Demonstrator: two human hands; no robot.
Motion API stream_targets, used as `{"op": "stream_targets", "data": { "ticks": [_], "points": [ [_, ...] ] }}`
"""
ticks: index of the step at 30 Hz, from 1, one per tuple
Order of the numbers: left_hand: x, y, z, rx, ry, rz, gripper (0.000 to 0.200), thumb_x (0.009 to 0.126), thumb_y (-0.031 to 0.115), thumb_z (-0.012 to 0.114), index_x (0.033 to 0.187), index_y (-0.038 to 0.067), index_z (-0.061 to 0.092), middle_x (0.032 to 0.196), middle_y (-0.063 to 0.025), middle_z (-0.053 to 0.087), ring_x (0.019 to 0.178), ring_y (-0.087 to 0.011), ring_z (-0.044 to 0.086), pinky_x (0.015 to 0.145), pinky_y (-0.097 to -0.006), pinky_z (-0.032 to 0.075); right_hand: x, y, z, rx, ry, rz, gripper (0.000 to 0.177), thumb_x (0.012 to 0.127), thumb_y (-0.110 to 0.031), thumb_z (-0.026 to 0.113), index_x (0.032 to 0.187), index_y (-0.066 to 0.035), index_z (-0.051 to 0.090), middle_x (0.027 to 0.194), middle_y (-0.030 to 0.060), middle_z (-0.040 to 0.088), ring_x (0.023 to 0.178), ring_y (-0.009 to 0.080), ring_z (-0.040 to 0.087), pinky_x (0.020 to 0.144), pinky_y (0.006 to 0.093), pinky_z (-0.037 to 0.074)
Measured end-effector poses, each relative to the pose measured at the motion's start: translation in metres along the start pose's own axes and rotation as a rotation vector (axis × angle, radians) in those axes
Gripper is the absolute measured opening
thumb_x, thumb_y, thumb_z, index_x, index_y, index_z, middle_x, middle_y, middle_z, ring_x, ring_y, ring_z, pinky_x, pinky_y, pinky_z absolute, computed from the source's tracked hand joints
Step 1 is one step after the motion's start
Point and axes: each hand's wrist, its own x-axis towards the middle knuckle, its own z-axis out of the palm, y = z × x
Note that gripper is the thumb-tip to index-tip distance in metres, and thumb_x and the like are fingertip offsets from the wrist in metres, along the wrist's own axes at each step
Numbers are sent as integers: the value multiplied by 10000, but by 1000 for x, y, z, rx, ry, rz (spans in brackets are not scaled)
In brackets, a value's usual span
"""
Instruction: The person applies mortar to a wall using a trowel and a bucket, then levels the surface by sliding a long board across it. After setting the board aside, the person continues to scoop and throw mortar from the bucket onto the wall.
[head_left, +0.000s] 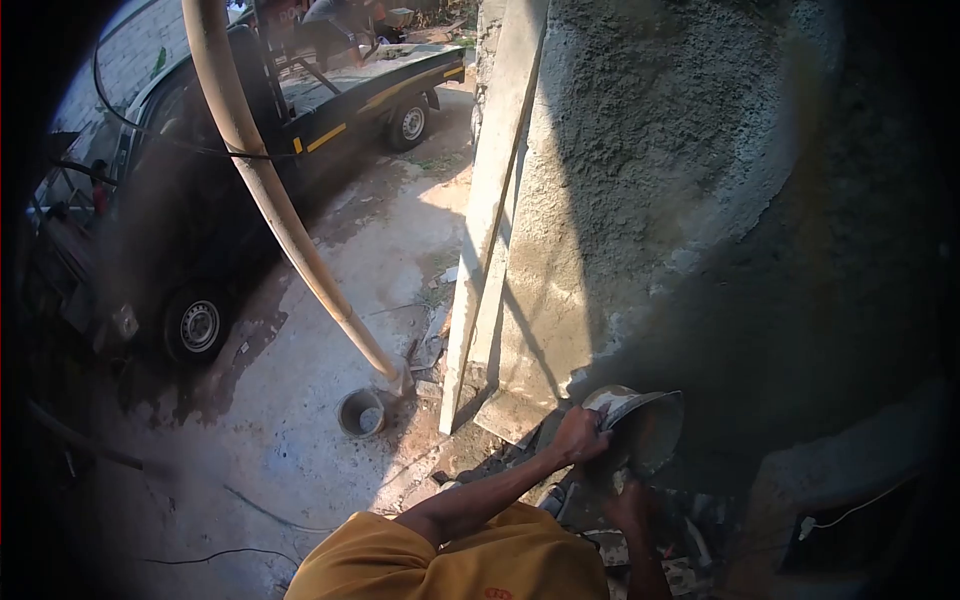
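A bucket [655, 425] is tilted on its side in front of me, its mouth facing right toward the shaded wall. My left hand [583, 436] is closed around the bucket's rim on the near left side. Just below the bucket, in deep shade, is my right hand [628, 507]; its fingers look curled, but what they hold cannot be made out. Beside both hands rises a rough wall [640, 190] with wet-looking grey plaster, partly sunlit and partly in shadow.
A long board [495, 215] stands upright along the wall's edge. Left of it, a bent pole [270, 195] meets the ground near another bucket [361, 414]. A dark pickup truck [250, 140] is parked at left, with a person [330, 25] behind it. Cables and rubble lie below.
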Motion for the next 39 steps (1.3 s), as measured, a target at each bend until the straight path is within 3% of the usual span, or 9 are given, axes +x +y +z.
{"op": "stream_targets", "data": {
  "ticks": [8, 9, 12, 13, 22, 30, 32, 33, 39],
  "points": [
    [2, 23, -1, 36, -85, 3, 589, 763, 200, 745, 1315, 6, 678, 880, -282, 712, 826, -441, 720, 761, -499, 593, 18, 16, -42, 84, 162, 40, 366, 891, -272, 677, 1144, -8, 700, 1006, 298, 723, 1017, 493, 690, 892, 537, 556],
    [7, 28, -1, 15, -57, 40, 597, 763, 191, 742, 1327, 9, 673, 880, -276, 714, 821, -437, 722, 754, -495, 593, 26, 32, -32, -48, 247, -109, 313, 921, -245, 644, 1115, -1, 682, 877, 238, 734, 821, 428, 737, 704, 512, 583],
    [12, 39, 5, -104, -17, 110, 608, 760, 163, 735, 1346, 14, 667, 875, -255, 719, 807, -420, 725, 735, -476, 590, 32, 53, -37, 472, -186, 94, 337, 904, -277, 696, 1097, -2, 659, 892, 167, 741, 718, 289, 743, 589, 431, 571],
    [13, 41, 6, -98, -50, 154, 615, 756, 149, 736, 1351, 14, 664, 894, -242, 724, 800, -404, 728, 722, -461, 586, 31, 61, -33, 634, -229, 155, 292, 920, -285, 695, 1069, -36, 658, 783, 63, 659, 595, 140, 637, 476, 334, 498],
    [-7, 60, 46, -164, -180, 98, 611, 793, 154, 740, 1379, 12, 642, 924, -268, 724, 868, -405, 743, 768, -428, 594, -6, 120, 72, 1932, -516, 416, 171, 991, -292, 592, 1082, -147, 590, 691, 58, 570, 400, 141, 440, 385, 285, 369],
    [-9, 54, 138, -268, -182, -237, 554, 920, 404, 775, 1234, -48, 708, 705, -263, 681, 625, -284, 734, 632, -398, 552, -22, 129, 76, 2695, -454, -32, 488, 1076, -401, 445, 1456, -105, 527, 707, 19, 509, 441, 104, 389, 429, 281, 387],
    [-2, 73, 137, -104, -163, -348, 672, 914, 531, 764, 626, -60, 629, 474, -99, 502, 442, -159, 479, 470, -417, 406, -20, 145, 71, 2726, -471, -186, 524, 1096, -426, 420, 1491, -88, 488, 703, 13, 502, 433, 95, 375, 445, 291, 393],
    [2, 78, 142, -66, -116, -350, 708, 912, 517, 775, 540, -38, 543, 439, -76, 421, 439, -137, 395, 443, -423, 334, -24, 150, 56, 2706, -381, -168, 520, 1100, -399, 416, 1510, -84, 466, 705, 23, 506, 435, 96, 385, 453, 291, 402],
    [25, 63, 167, -280, -112, -404, 377, 1023, 315, 712, 849, -19, 733, 722, 22, 652, 661, -49, 501, 600, -264, 424, -10, 204, -6, 2680, -4, -371, 515, 1070, -337, 487, 1506, -63, 463, 713, 25, 517, 437, 91, 400, 457, 247, 371]
  ]
}}
